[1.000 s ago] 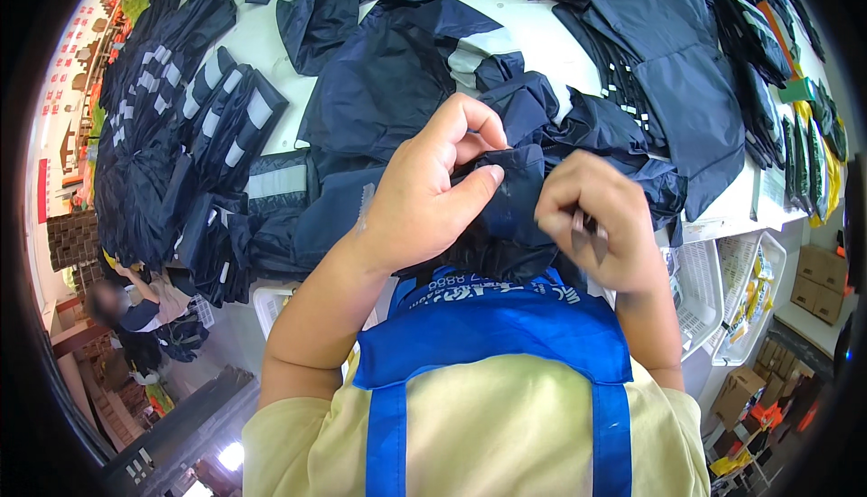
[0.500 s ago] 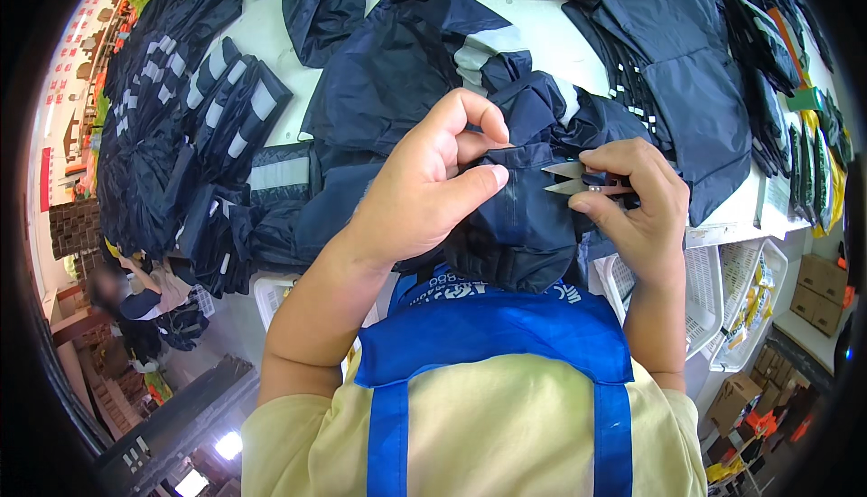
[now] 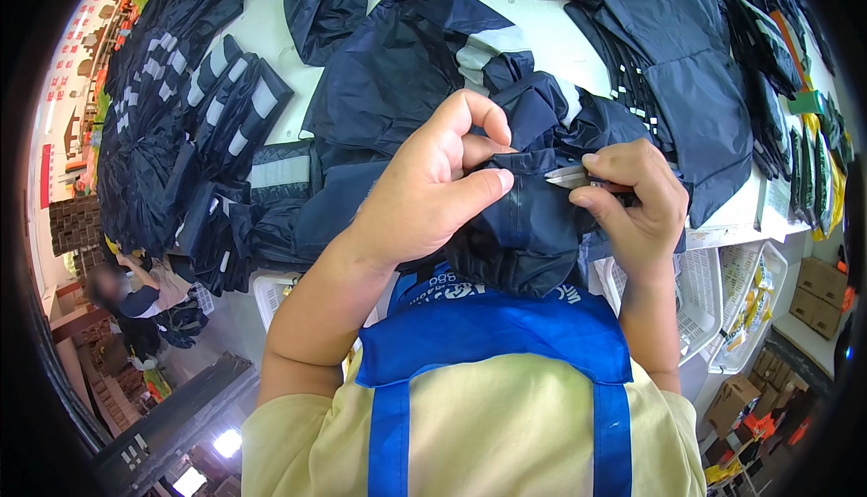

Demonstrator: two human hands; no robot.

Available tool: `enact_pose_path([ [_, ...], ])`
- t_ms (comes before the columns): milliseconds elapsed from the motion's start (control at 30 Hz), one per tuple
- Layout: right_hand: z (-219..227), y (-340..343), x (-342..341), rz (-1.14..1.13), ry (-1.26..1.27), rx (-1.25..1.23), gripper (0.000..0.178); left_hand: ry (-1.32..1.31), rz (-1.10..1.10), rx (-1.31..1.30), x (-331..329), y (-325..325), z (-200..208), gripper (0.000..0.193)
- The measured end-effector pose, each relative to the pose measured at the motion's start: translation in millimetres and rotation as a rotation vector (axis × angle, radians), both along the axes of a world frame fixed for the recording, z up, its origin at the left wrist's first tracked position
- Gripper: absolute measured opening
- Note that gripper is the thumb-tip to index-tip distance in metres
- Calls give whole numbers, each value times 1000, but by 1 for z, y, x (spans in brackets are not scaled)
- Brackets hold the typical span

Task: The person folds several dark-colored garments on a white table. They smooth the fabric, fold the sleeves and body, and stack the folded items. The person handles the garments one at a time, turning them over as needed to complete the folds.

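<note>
My left hand [image 3: 442,176] pinches the hemmed edge of a dark navy garment [image 3: 528,217], thumb in front and fingers behind the cloth. Between thumb and fingers of my right hand [image 3: 637,199] is a pair of thread snips [image 3: 567,177]. Their pointed metal blades face left and lie close together at the garment's edge, near a seam. The cloth hangs down in front of the blue apron. Whether a thread sits between the blades is too small to make out.
Folded navy garments with pale stripes [image 3: 212,108] pile up on the left of the white table [image 3: 542,32]. More dark garments [image 3: 695,99] lie on the right. White plastic baskets [image 3: 700,303] stand below the table's right edge. Another person [image 3: 144,294] is at the far left.
The snips' blades have closed from spread apart to nearly together. The garment has shifted slightly, while both hands stay almost in place.
</note>
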State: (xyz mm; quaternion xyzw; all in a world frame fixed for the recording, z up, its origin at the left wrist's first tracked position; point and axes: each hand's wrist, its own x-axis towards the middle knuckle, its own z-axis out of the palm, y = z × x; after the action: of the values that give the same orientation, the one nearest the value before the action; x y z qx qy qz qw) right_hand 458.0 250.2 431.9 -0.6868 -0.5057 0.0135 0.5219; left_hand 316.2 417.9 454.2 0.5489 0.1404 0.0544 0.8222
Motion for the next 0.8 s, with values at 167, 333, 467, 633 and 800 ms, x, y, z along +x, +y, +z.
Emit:
enact_pose_path([
  [167, 3, 1, 3, 37, 67, -68, 31, 9, -28, 9, 1, 0, 1, 26],
  [333, 12, 4, 3, 51, 96, -131, 30, 34, -48, 55, 0, 0, 2, 26],
  [467, 14, 5, 6, 90, 87, -145, 29, 39, -81, 65, 1, 2, 3, 28],
  [633, 12, 4, 4, 75, 74, -141, 28, 56, -89, 54, 2, 2, 4, 29],
  [800, 8, 5, 1, 57, 163, -116, 27, 58, -100, 70, 3, 3, 3, 29],
])
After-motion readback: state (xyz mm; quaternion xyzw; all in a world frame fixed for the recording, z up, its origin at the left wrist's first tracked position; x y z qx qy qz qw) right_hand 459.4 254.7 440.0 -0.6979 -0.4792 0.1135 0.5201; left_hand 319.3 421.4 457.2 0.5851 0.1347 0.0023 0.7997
